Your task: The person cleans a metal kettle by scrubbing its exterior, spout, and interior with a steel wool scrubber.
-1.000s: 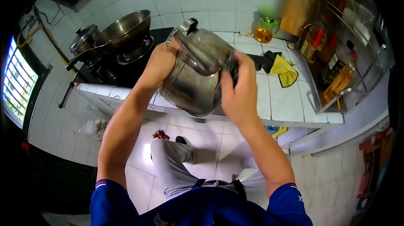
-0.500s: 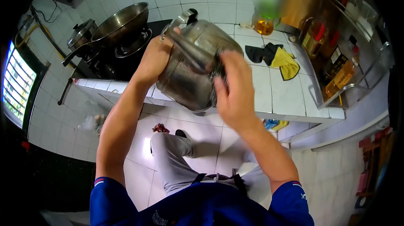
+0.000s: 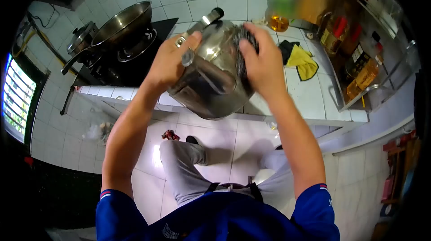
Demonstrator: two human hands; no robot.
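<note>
A shiny metal kettle (image 3: pixel 202 99) is held up tilted in front of the counter edge, its spout pointing toward me. My left hand (image 3: pixel 168 63) is closed around the kettle's handle (image 3: pixel 204 21) near its hinge, left of the body. Against the kettle's right side, my right hand (image 3: pixel 267 68) presses a dark, wiry steel wool scourer (image 3: pixel 241 54), its fingers curled over it. Part of the scourer is hidden by the fingers and blurred.
A wok (image 3: pixel 123 25) and a lidded pot (image 3: pixel 83 39) stand on the black stove (image 3: pixel 107 72) at left. A yellow and black cloth (image 3: pixel 301 61) lies on the tiled counter (image 3: pixel 305 97). Oil bottle (image 3: pixel 278 23) at back; a metal rack (image 3: pixel 339 99) with bottles at right.
My right hand has moved up and to the right with the scourer, along the kettle's side. The kettle has turned a little, and its spout now points more toward me.
</note>
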